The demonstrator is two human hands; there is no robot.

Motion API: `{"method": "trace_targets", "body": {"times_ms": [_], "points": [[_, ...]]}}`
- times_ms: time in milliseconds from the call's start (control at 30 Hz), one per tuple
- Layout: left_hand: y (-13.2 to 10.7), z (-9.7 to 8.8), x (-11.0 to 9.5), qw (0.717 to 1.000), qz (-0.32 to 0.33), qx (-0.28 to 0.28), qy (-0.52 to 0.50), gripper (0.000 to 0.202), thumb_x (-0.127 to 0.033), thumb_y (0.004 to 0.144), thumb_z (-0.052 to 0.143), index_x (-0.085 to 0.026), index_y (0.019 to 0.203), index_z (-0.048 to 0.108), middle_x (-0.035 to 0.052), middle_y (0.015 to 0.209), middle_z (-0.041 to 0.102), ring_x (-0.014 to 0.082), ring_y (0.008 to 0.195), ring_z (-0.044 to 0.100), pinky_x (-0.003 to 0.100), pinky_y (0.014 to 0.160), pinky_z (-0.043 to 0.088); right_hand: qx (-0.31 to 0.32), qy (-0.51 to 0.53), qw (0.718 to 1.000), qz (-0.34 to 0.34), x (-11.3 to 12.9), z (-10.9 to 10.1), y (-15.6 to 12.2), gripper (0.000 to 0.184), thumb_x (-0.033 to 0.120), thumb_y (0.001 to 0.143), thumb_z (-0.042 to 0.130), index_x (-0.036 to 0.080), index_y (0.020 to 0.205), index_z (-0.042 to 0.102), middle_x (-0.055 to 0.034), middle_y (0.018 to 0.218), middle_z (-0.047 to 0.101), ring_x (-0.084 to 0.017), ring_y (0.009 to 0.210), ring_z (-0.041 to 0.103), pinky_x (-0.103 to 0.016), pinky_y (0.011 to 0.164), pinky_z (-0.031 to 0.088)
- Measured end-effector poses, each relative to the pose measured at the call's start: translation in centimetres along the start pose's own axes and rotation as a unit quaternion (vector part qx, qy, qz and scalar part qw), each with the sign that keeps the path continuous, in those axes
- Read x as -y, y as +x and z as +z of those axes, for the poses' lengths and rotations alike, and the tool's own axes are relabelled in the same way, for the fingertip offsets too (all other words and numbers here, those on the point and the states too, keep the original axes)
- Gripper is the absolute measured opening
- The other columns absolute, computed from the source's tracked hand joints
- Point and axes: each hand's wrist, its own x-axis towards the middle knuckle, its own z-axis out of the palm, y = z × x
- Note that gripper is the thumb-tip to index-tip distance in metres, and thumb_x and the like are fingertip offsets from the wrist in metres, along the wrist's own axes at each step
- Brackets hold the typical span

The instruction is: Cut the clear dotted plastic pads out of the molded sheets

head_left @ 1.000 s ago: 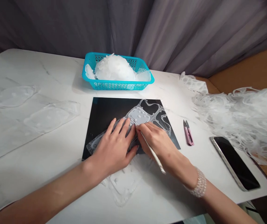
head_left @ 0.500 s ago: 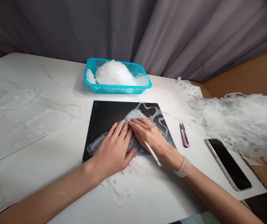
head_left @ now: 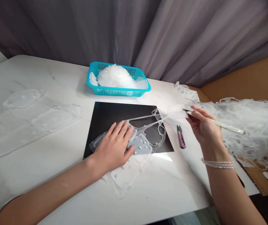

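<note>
My left hand [head_left: 115, 144] lies flat with fingers apart, pressing a translucent, rubbery-looking molded sheet [head_left: 145, 144] against a black mat [head_left: 108, 111]. The sheet has rounded shapes, small raised bumps and cut-out openings. Raised at the right, my right hand [head_left: 203, 125] is closed around a slim tool with a pale handle and dark tip [head_left: 230, 125]. Its fingers also pinch a translucent piece [head_left: 177, 112], blurred by motion. From this piece, thin strands stretch back to the sheet under my left hand. The sheet's lower part hangs over the mat's front edge onto the white table.
A blue basket [head_left: 118, 91] heaped with whitish pieces stands behind the mat. Purple thread snips [head_left: 181, 137] lie right of it. A large pile of translucent scraps [head_left: 248, 122] fills the right side. More molded sheets [head_left: 51, 120] are at left. My right forearm mostly hides the phone.
My right hand has moved from beside my left hand to the right and up, pulling a translucent piece that stretches from the sheet. My left hand has stayed in place.
</note>
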Motion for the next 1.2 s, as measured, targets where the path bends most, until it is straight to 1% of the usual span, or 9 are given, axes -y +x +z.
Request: {"method": "trace_targets", "body": {"times_ms": [167,233,367,433,533,633,800,967,1200], "points": [[0.4,-1.5,0.2,0.987,-0.028,-0.015,-0.155,0.057,-0.039,0.098,0.044,-0.009,0.145,0.048,0.0177,0.157,0.038,0.0322,0.15,0.026,0.058,0.122,0.017,0.029,0.036,0.999,-0.005,1.8,4.8,-2.8,0.015,0.026,0.091,0.066,0.02,0.105,0.066,-0.0109,0.097,0.071,-0.021,0.092,0.073,-0.037,0.091,0.057],[1.0,-2.6,0.2,0.94,-0.078,-0.03,-0.331,0.055,-0.044,0.098,0.044,-0.01,0.139,0.056,0.0163,0.154,0.045,0.0308,0.148,0.031,0.054,0.122,0.024,0.067,0.026,0.997,-0.026,3.7,7.4,-5.3,0.019,0.032,0.094,0.063,0.021,0.109,0.068,-0.0104,0.106,0.072,-0.022,0.098,0.072,-0.04,0.094,0.056],[2.5,-3.9,0.6,0.639,-0.237,0.018,-0.731,0.068,-0.065,0.095,0.039,-0.008,0.123,0.065,0.0192,0.113,0.072,0.0295,0.108,0.069,0.045,0.097,0.054,0.314,-0.13,0.937,-0.08,8.1,10.0,-10.7,0.03,0.046,0.099,0.054,0.027,0.112,0.074,-0.007,0.111,0.075,-0.024,0.099,0.071,-0.04,0.087,0.058],[2.7,-3.7,0.9,0.54,-0.271,0.05,-0.795,0.057,-0.059,0.091,0.053,-0.009,0.11,0.07,0.0173,0.103,0.074,0.0267,0.093,0.072,0.038,0.083,0.058,0.405,-0.132,0.903,-0.054,9.3,9.9,-11.9,0.053,0.063,0.1,0.036,0.03,0.118,0.073,-0.0065,0.112,0.075,-0.026,0.1,0.071,-0.044,0.088,0.056],[2.3,-3.0,1.2,0.555,-0.254,0.062,-0.79,0.024,-0.03,0.083,0.071,-0.013,0.098,0.075,0.0136,0.106,0.075,0.0242,0.1,0.07,0.031,0.084,0.057,0.315,-0.083,0.945,0.003,9.1,9.2,-11.1,0.081,0.073,0.096,0.012,0.025,0.109,0.076,-0.0077,0.081,0.076,-0.025,0.077,0.073,-0.041,0.073,0.057],[1.7,-2.7,1.1,0.581,-0.232,0.08,-0.776,0.024,-0.025,0.083,0.071,-0.015,0.105,0.074,0.0135,0.112,0.074,0.0274,0.115,0.066,0.039,0.1,0.051,0.187,-0.088,0.978,0.027,7.7,9.6,-8.9,0.072,0.068,0.099,0.021,0.019,0.093,0.072,-0.0048,0.056,0.065,-0.019,0.055,0.065,-0.034,0.061,0.051],[1.6,-2.8,1.0,0.591,-0.235,0.08,-0.768,0.04,-0.027,0.083,0.071,-0.022,0.123,0.066,0.0121,0.118,0.073,0.0298,0.119,0.065,0.05,0.11,0.043,0.266,-0.186,0.945,0.037,6.4,12.2,-7.7,0.041,0.047,0.091,0.062,0.02,0.064,0.048,0.0033,0.059,0.05,-0.011,0.056,0.046,-0.026,0.052,0.034],[1.5,-2.9,0.7,0.602,-0.239,0.058,-0.76,0.045,-0.029,0.087,0.068,-0.021,0.13,0.059,0.0107,0.107,0.076,0.0257,0.104,0.071,0.044,0.1,0.05,0.325,-0.065,0.936,0.117,5.8,14.0,-8.5,0.042,0.03,0.078,0.071,0.023,0.064,0.032,0.0086,0.059,0.032,-0.008,0.053,0.029,-0.024,0.05,0.024],[1.2,-2.4,0.0,0.687,-0.235,-0.074,-0.683,0.036,-0.042,0.087,0.069,-0.018,0.114,0.071,0.0089,0.104,0.076,0.0252,0.099,0.07,0.035,0.089,0.053,0.185,-0.214,0.959,-0.035,4.1,13.1,-7.7,0.033,0.018,0.076,0.059,0.023,0.064,0.029,0.0061,0.06,0.033,-0.01,0.058,0.027,-0.026,0.053,0.023]]}}
